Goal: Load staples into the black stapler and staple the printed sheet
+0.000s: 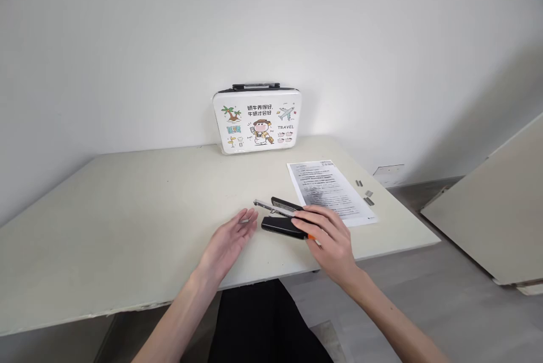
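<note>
My right hand (328, 238) grips a black stapler (282, 226) with a bit of orange near its rear end. The stapler is spread open on its side, its silver staple channel (271, 207) swung apart from the black parts and pointing left. To its left, my left hand (229, 238) is turned partly palm up, fingers loosely curved. A small grey strip of staples (245, 220) rests between its thumb and fingers, close to the stapler's front end but apart from it.
A printed sheet of paper (324, 190) lies behind my right hand. Several short staple strips (369, 201) are scattered to its right, near the table's right edge. A white cartoon-printed case (257, 121) stands upright against the wall on the pale table (127, 227).
</note>
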The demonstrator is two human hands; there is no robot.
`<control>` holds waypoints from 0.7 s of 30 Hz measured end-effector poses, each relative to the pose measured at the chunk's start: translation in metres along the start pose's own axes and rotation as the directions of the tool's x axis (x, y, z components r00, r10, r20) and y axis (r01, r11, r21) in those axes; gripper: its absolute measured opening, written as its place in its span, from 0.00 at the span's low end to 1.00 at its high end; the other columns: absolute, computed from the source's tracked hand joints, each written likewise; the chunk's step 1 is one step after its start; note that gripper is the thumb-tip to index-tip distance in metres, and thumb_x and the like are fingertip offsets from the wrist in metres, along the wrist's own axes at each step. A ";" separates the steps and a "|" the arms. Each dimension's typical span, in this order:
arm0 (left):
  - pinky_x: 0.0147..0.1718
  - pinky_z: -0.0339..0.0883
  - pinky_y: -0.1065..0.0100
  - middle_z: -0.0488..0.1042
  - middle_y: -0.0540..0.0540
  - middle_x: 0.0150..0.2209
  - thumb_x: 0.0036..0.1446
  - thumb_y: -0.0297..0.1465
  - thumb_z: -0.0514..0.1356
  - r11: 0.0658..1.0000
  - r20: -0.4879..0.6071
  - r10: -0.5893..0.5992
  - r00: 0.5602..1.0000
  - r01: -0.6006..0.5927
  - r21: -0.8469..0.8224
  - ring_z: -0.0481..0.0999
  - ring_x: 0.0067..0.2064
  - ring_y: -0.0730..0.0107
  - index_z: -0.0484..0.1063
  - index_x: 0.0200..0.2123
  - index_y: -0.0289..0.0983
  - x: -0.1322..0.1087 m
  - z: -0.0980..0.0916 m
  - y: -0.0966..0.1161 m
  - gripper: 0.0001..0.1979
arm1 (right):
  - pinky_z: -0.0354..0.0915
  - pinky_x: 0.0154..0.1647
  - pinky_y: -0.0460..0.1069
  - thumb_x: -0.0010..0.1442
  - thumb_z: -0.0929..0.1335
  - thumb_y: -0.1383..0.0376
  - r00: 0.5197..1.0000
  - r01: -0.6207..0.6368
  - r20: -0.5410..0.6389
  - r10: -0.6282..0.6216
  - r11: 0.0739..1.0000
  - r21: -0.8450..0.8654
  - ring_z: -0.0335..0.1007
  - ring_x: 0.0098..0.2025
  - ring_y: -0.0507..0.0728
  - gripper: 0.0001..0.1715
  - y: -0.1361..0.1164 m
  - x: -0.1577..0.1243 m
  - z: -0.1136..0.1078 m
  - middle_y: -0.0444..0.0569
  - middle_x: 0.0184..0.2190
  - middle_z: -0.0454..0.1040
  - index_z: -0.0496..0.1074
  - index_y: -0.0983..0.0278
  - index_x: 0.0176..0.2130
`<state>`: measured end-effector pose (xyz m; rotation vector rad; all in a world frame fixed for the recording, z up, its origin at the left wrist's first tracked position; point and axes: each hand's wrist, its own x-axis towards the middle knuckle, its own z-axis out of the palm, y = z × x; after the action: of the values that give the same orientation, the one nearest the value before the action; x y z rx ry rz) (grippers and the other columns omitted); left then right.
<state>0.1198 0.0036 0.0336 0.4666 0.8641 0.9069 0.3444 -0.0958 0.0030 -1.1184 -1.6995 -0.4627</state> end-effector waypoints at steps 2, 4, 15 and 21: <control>0.34 0.72 0.69 0.75 0.42 0.36 0.69 0.24 0.59 1.000 0.027 -0.003 1.000 0.004 -0.018 0.77 0.36 0.69 0.77 0.37 0.31 -0.004 -0.002 0.002 0.08 | 0.75 0.53 0.61 0.63 0.64 0.83 0.997 -0.071 -0.020 0.072 0.996 0.056 0.75 0.57 0.61 0.35 -0.001 -0.003 0.000 0.47 0.50 0.82 0.75 0.52 0.59; 0.27 0.65 0.70 0.67 0.49 0.30 0.69 0.29 0.60 0.998 0.091 0.035 0.995 -0.040 0.049 0.68 0.29 0.75 0.76 0.38 0.32 -0.010 -0.002 0.000 0.07 | 0.75 0.54 0.62 0.63 0.64 0.82 0.987 -0.156 -0.030 0.159 0.983 0.093 0.74 0.57 0.61 0.34 -0.001 -0.008 0.000 0.48 0.50 0.81 0.75 0.52 0.58; 0.35 0.60 0.67 0.63 0.53 0.32 0.65 0.39 0.61 0.548 0.353 0.254 0.901 -0.434 0.715 0.62 0.32 0.69 0.65 0.70 0.45 -0.010 0.007 -0.028 0.32 | 0.74 0.58 0.66 0.66 0.68 0.74 0.933 -0.352 -0.028 0.358 0.927 0.131 0.76 0.56 0.63 0.21 -0.001 -0.024 -0.009 0.51 0.50 0.81 0.76 0.55 0.54; 0.31 0.56 0.68 0.62 0.54 0.28 0.59 0.34 0.67 0.661 0.450 0.175 0.876 -0.443 0.606 0.58 0.29 0.71 0.75 0.63 0.41 -0.013 0.012 -0.041 0.28 | 0.75 0.55 0.63 0.67 0.70 0.70 0.896 -0.432 -0.027 0.444 0.883 0.184 0.77 0.56 0.64 0.17 -0.004 -0.025 -0.005 0.52 0.50 0.81 0.77 0.55 0.52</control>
<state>0.1455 -0.0296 0.0185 1.4522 0.7749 0.7429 0.3452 -0.1131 -0.0159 -1.2952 -1.3406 -0.0618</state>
